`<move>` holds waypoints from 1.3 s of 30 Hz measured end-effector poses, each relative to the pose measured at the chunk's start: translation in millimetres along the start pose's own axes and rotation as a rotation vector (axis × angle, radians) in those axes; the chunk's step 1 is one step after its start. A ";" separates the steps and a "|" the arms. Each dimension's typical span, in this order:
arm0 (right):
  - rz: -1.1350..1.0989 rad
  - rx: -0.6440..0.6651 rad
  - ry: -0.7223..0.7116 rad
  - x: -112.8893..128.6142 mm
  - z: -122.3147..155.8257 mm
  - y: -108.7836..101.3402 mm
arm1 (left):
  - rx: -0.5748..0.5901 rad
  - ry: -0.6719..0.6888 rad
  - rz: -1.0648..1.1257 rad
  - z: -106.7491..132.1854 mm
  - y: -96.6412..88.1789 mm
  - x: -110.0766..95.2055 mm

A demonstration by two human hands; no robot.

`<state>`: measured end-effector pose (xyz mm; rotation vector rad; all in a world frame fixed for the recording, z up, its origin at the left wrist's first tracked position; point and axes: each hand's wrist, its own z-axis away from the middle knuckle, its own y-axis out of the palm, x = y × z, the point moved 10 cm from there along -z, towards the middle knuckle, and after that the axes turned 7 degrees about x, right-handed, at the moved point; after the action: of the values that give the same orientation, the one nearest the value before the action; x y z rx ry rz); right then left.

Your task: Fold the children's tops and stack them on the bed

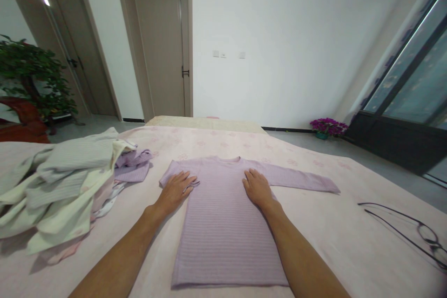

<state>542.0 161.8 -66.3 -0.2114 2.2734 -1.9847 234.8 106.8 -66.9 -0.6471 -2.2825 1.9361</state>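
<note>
A lilac striped long-sleeved shirt (223, 233) lies flat in front of me, its neckline at the far end. Its right-hand sleeve stretches out sideways across the bed. The left-hand sleeve looks bent or folded near the shoulder. On that sleeve rests my left hand (178, 186), palm down, fingers loosely spread; some fabric bunches by its fingertips. My right hand (256, 186) lies palm down on the upper chest, near the base of the outstretched sleeve, with its fingers extended. Neither hand appears to grip the cloth.
A heap of crumpled clothes (70, 181), grey, cream and purple, lies to the left. Black-framed glasses (421, 230) lie at the right on the pink patterned bed sheet (324, 233). Beyond are a door (160, 51), a leafy plant (31, 74) and purple flowers (328, 126).
</note>
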 end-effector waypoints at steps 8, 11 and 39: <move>0.004 -0.032 -0.008 1.8 1.2 -2.9 | -0.019 0.002 0.003 0.1 0.0 -0.7; 0.000 -0.021 -0.004 0.9 0.4 -1.4 | -0.025 0.007 0.002 0.0 0.7 -0.2; 0.001 -0.016 0.002 0.9 0.6 -1.7 | -0.063 0.026 -0.033 1.0 0.8 -2.1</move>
<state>541.3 160.9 -64.7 -0.2103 2.2908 -1.9676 236.6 105.2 -67.4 -0.6322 -2.3321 1.8375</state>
